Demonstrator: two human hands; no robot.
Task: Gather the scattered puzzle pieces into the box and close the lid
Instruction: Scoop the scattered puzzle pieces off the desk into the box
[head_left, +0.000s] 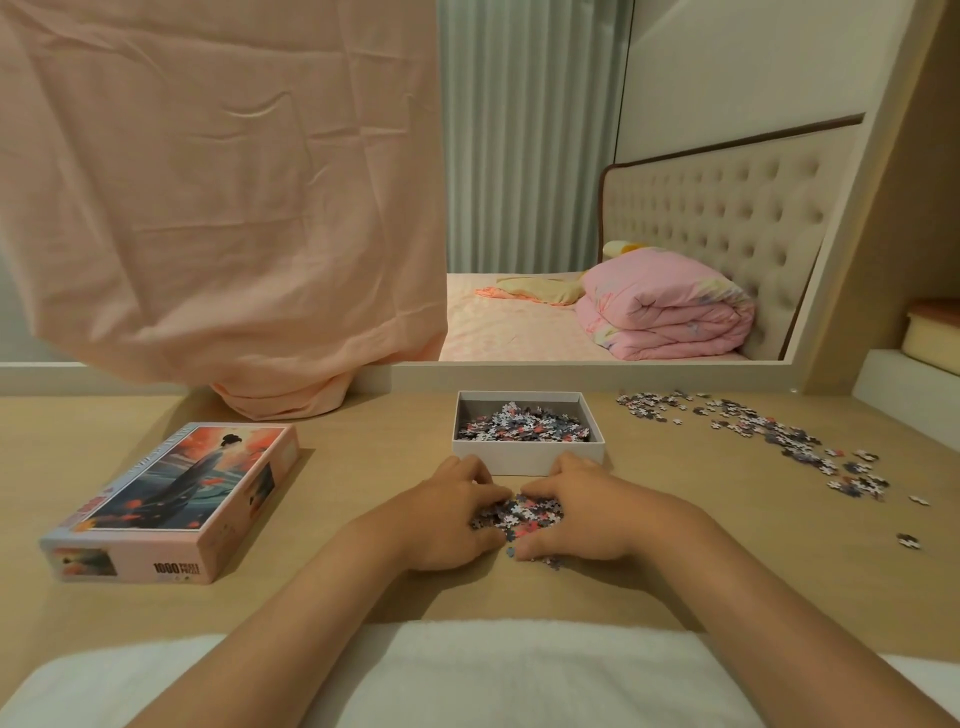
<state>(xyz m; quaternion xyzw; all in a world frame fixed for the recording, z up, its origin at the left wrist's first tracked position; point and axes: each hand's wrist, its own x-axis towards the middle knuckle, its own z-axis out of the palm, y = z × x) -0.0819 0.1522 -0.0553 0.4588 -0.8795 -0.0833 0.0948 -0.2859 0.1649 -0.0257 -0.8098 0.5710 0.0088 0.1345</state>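
Note:
An open white box (527, 457) stands at the middle of the wooden desk, partly filled with small puzzle pieces. Just in front of it lies a heap of puzzle pieces (522, 514). My left hand (447, 519) cups the heap from the left and my right hand (576, 514) from the right, fingers curled round the pieces. A long trail of scattered pieces (779, 441) runs across the desk's right side. The box lid (176, 499), printed with a figure in a robe, lies to the left.
A pink cloth (208, 208) hangs over the mirror behind the desk and bunches on the desktop at the back. A cream container (932, 338) sits on a shelf at far right. White fabric (467, 675) covers the desk's near edge.

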